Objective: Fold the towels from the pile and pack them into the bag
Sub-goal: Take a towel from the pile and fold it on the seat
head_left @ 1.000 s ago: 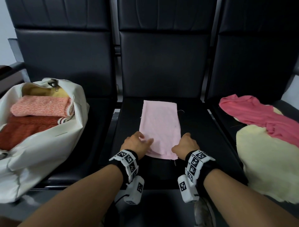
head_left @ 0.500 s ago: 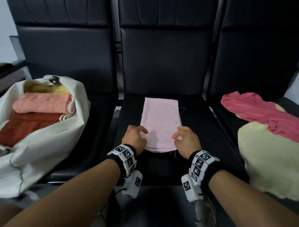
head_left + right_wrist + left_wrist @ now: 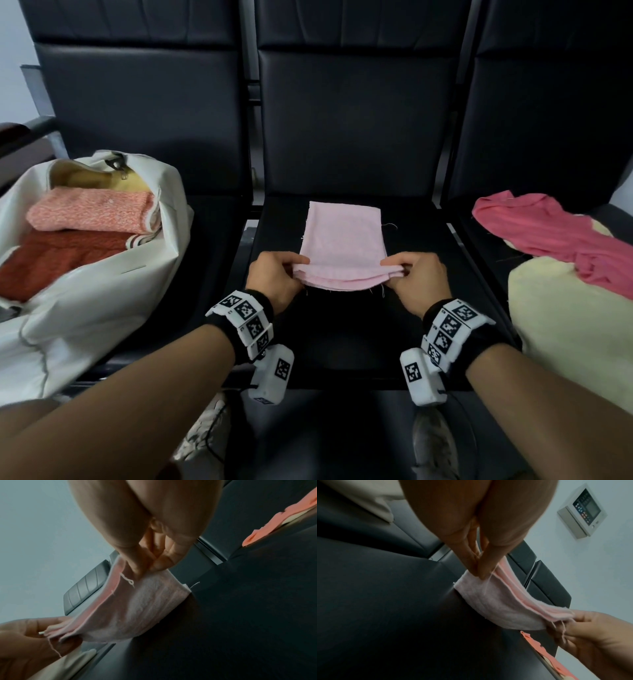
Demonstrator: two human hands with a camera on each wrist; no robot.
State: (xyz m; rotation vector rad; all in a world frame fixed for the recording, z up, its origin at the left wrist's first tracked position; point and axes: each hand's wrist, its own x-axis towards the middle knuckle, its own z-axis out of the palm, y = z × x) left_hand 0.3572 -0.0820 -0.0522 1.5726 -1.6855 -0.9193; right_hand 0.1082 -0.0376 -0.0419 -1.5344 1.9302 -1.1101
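Packed: folded salmon-pink knit towel (image 3: 92,212) and rust-red towel (image 3: 58,257) inside white fabric bag (image 3: 102,308), left seat.
In hand: pale pink cloth towel (image 3: 342,246), middle seat of black bench (image 3: 342,335); near corners pinched by left hand (image 3: 274,284) and right hand (image 3: 418,284), fingers (image 3: 481,572) clamped, final fold pending.
Remaining: crimson towel (image 3: 548,233) and pale yellow towel (image 3: 575,329), unfolded, right seat.

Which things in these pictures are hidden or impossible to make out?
- Bag, head view: the left frame edge cuts it off; the two folded towels hide what lies under them.
- Cream towel, head view: the crimson towel covers part, the right edge cuts the rest.
- Wall panel, left wrist view: its buttons are too blurred to read.
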